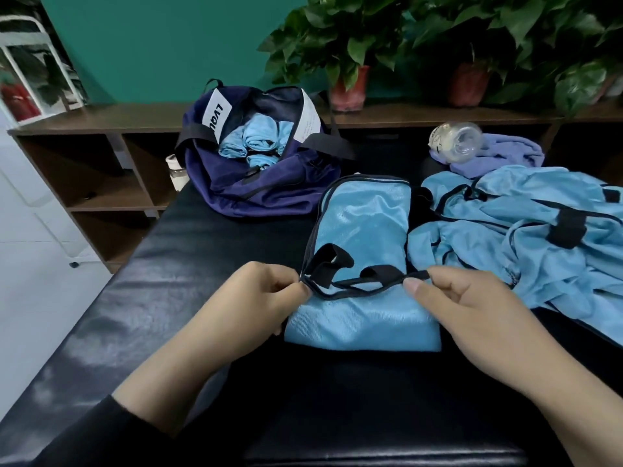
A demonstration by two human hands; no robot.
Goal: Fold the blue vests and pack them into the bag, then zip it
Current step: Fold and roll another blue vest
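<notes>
black padded table point(188, 264), glossy surface, bearing all task items. folded blue vest point(362, 251): light blue mesh with dark piping, lying lengthwise at centre of the table, near end doubled over, black elastic straps point(328, 264) looped across its near portion. left hand point(249, 298): thumb and forefinger pinched together on the piped edge at the vest's left corner, other fingers curled under. right hand point(472, 305): thumb and forefinger pinched on the piped edge and strap end at the vest's right side, thumb nail facing up. a black sleeve point(97, 436) covers the left forearm. pile of blue vests point(526, 237): unfolded, heaped loosely to the right of the folded one, just beside it, with black strap pieces showing among the folds. navy bag point(269, 193): on the far left part of the table, zip open, mouth gaping upward, white label with black lettering on its left flap. rolled blue vests point(253, 139): several, packed side by side inside the open bag. purple cloth point(499, 156): bunched at the far right of the table, behind the vest pile. clear plastic bottle point(455, 141): lying on its side against the purple cloth. small white jar point(177, 171): just off the table's far left edge, beside the bag. brown wooden shelf unit point(101, 163): behind the table, along a teal wall. potted green plants point(347, 38): in reddish pots on the shelf top.
</notes>
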